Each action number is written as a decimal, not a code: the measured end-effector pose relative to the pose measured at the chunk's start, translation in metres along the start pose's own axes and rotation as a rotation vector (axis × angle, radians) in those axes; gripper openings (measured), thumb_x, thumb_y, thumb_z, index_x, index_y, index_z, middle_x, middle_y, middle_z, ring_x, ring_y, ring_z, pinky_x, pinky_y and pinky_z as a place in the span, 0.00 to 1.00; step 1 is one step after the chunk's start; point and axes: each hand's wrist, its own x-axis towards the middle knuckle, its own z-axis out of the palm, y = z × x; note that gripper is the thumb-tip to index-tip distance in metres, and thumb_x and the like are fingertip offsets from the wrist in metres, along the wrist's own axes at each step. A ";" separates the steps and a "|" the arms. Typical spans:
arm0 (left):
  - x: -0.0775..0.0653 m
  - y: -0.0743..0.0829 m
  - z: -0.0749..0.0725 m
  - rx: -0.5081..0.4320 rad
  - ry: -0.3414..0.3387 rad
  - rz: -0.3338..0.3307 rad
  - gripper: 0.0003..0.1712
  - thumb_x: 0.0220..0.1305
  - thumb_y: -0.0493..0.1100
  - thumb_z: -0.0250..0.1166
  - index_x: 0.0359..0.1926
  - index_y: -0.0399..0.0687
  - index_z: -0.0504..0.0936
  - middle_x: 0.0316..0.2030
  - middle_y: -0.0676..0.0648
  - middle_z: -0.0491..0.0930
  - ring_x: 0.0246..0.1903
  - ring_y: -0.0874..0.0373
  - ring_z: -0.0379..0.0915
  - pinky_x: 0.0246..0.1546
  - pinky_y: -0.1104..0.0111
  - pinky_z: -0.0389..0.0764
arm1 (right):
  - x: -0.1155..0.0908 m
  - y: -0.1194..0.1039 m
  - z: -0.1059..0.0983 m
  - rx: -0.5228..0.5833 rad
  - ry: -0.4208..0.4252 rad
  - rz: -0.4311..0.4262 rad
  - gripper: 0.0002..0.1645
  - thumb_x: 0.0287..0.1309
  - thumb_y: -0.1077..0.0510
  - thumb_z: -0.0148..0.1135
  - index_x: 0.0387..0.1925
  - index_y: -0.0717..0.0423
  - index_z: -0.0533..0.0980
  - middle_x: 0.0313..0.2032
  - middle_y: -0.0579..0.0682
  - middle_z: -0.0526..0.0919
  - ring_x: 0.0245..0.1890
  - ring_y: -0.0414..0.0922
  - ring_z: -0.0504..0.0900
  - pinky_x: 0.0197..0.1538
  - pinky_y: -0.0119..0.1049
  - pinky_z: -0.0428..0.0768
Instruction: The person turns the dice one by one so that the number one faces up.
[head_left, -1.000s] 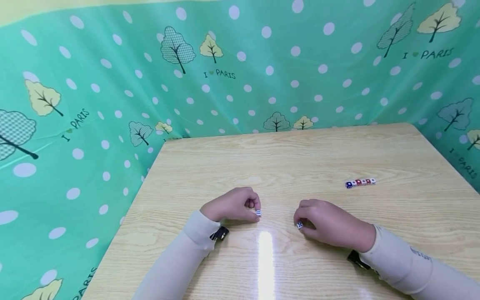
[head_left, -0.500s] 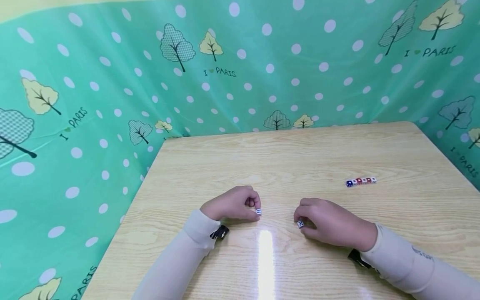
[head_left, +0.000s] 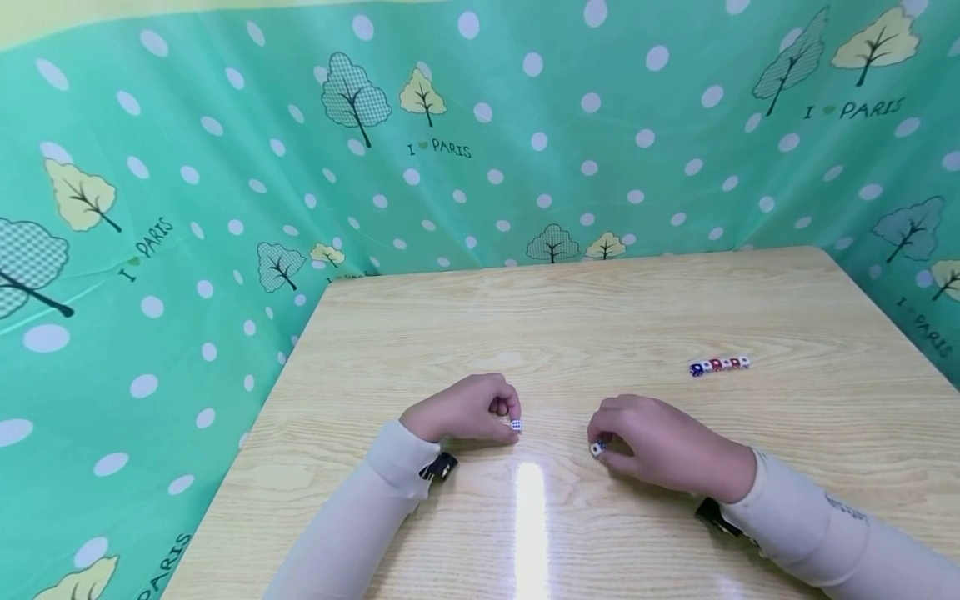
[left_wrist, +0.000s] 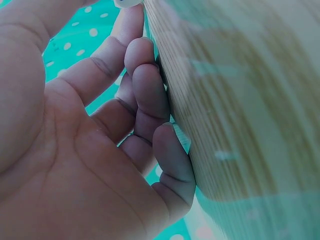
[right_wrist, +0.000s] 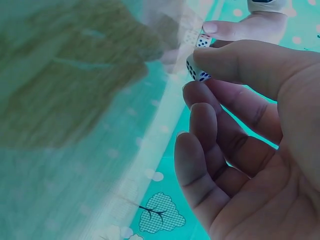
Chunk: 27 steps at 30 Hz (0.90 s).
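Observation:
My left hand rests low over the table and pinches a small white die between thumb and index finger. A six-pip face of that die points toward the head camera. To its right, my right hand pinches a second white die by thumb and fingertip, held at a tilt. In the right wrist view this die shows dark pips on two faces, with the other fingers curled loosely below. Only a sliver of the left die enters the left wrist view. A gap of bare wood separates the hands.
A straight row of dice in blue, white and red lies farther back on the right. The light wood table carries a bright light reflection near its front. Green printed cloth hangs behind and along the sides.
In my right fingers the die has turned, so its five-pip face no longer faces the head camera and another face shows. My left hand and its die have stayed put.

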 end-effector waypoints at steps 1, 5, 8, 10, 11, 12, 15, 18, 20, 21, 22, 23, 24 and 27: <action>0.000 0.000 0.000 0.001 -0.001 0.000 0.09 0.57 0.46 0.78 0.31 0.58 0.83 0.37 0.50 0.76 0.36 0.60 0.69 0.38 0.69 0.73 | 0.000 0.000 0.000 0.002 0.002 0.004 0.10 0.56 0.59 0.75 0.34 0.39 0.82 0.32 0.31 0.79 0.32 0.31 0.75 0.37 0.30 0.79; 0.001 -0.001 0.001 0.005 0.000 0.002 0.09 0.57 0.46 0.78 0.32 0.59 0.83 0.37 0.51 0.76 0.36 0.60 0.69 0.39 0.69 0.73 | 0.000 0.001 -0.001 0.000 -0.002 0.019 0.10 0.56 0.58 0.77 0.34 0.40 0.83 0.32 0.32 0.81 0.33 0.31 0.77 0.38 0.31 0.80; 0.001 -0.002 0.001 0.004 0.002 0.005 0.09 0.57 0.46 0.78 0.32 0.58 0.83 0.37 0.51 0.76 0.36 0.60 0.69 0.38 0.69 0.73 | 0.000 0.002 -0.002 -0.004 -0.009 0.031 0.10 0.56 0.58 0.77 0.34 0.40 0.82 0.32 0.31 0.81 0.33 0.32 0.77 0.39 0.31 0.81; 0.001 -0.002 0.001 0.002 0.003 0.009 0.09 0.57 0.46 0.78 0.32 0.58 0.83 0.37 0.50 0.76 0.36 0.59 0.69 0.38 0.69 0.73 | 0.000 0.002 -0.003 -0.004 -0.012 0.035 0.10 0.56 0.58 0.77 0.34 0.39 0.82 0.32 0.31 0.81 0.34 0.32 0.77 0.39 0.31 0.81; 0.001 -0.002 0.001 0.002 0.003 0.009 0.09 0.56 0.46 0.78 0.32 0.58 0.83 0.37 0.50 0.76 0.36 0.59 0.69 0.38 0.69 0.73 | 0.000 0.002 -0.003 -0.001 -0.013 0.036 0.11 0.56 0.58 0.77 0.34 0.39 0.82 0.32 0.31 0.81 0.33 0.32 0.77 0.39 0.31 0.80; 0.001 -0.002 0.001 0.002 0.003 0.008 0.09 0.56 0.46 0.78 0.32 0.58 0.83 0.37 0.50 0.76 0.36 0.59 0.69 0.38 0.69 0.73 | 0.000 0.003 -0.002 0.000 -0.012 0.034 0.11 0.56 0.58 0.77 0.34 0.39 0.83 0.32 0.31 0.81 0.33 0.32 0.77 0.39 0.31 0.80; 0.002 -0.002 0.001 0.006 0.001 0.009 0.09 0.56 0.46 0.78 0.32 0.58 0.83 0.37 0.50 0.76 0.36 0.60 0.69 0.38 0.69 0.73 | 0.001 0.003 -0.002 0.013 -0.012 0.030 0.10 0.56 0.58 0.76 0.33 0.39 0.82 0.32 0.31 0.81 0.33 0.31 0.77 0.38 0.31 0.80; 0.002 -0.002 0.001 0.012 -0.001 0.009 0.09 0.57 0.46 0.78 0.32 0.59 0.83 0.37 0.51 0.75 0.36 0.60 0.68 0.38 0.69 0.72 | 0.001 0.005 -0.001 0.045 -0.015 0.031 0.11 0.56 0.60 0.75 0.32 0.40 0.82 0.30 0.31 0.80 0.32 0.31 0.77 0.37 0.29 0.80; 0.001 -0.002 0.001 0.017 -0.002 0.010 0.09 0.57 0.47 0.78 0.32 0.59 0.83 0.37 0.51 0.76 0.36 0.60 0.68 0.38 0.69 0.72 | 0.001 0.007 0.000 0.071 -0.023 0.034 0.11 0.56 0.61 0.75 0.32 0.41 0.82 0.30 0.31 0.80 0.31 0.31 0.77 0.37 0.28 0.80; 0.001 -0.002 0.001 0.017 -0.002 0.009 0.09 0.57 0.47 0.78 0.32 0.59 0.83 0.37 0.51 0.76 0.36 0.60 0.68 0.38 0.69 0.72 | 0.002 0.008 0.000 0.084 -0.027 0.036 0.11 0.56 0.62 0.74 0.32 0.41 0.82 0.30 0.31 0.80 0.31 0.31 0.77 0.36 0.28 0.79; 0.001 -0.002 0.001 0.019 -0.002 0.009 0.09 0.57 0.47 0.78 0.32 0.59 0.83 0.37 0.51 0.76 0.36 0.60 0.68 0.39 0.69 0.72 | 0.001 0.009 0.000 0.096 -0.031 0.038 0.11 0.56 0.62 0.74 0.32 0.41 0.82 0.29 0.31 0.79 0.30 0.31 0.76 0.36 0.28 0.79; 0.001 -0.002 0.001 0.020 -0.001 0.009 0.09 0.57 0.47 0.78 0.32 0.59 0.83 0.37 0.51 0.76 0.36 0.60 0.68 0.39 0.69 0.72 | 0.001 0.010 0.001 0.103 -0.035 0.040 0.11 0.56 0.62 0.74 0.31 0.41 0.82 0.29 0.31 0.79 0.30 0.32 0.76 0.36 0.28 0.79; 0.001 -0.002 0.001 0.020 -0.001 0.009 0.10 0.56 0.47 0.78 0.32 0.59 0.83 0.37 0.51 0.76 0.36 0.60 0.68 0.39 0.69 0.72 | 0.001 0.011 0.001 0.107 -0.039 0.040 0.11 0.56 0.62 0.74 0.31 0.40 0.82 0.29 0.31 0.79 0.30 0.32 0.76 0.36 0.28 0.78; 0.002 -0.002 0.001 0.017 0.001 0.010 0.10 0.56 0.46 0.78 0.32 0.58 0.83 0.37 0.50 0.76 0.36 0.60 0.68 0.39 0.69 0.72 | 0.001 0.012 0.002 0.106 -0.044 0.040 0.11 0.56 0.62 0.74 0.31 0.40 0.82 0.29 0.32 0.78 0.31 0.33 0.76 0.36 0.28 0.78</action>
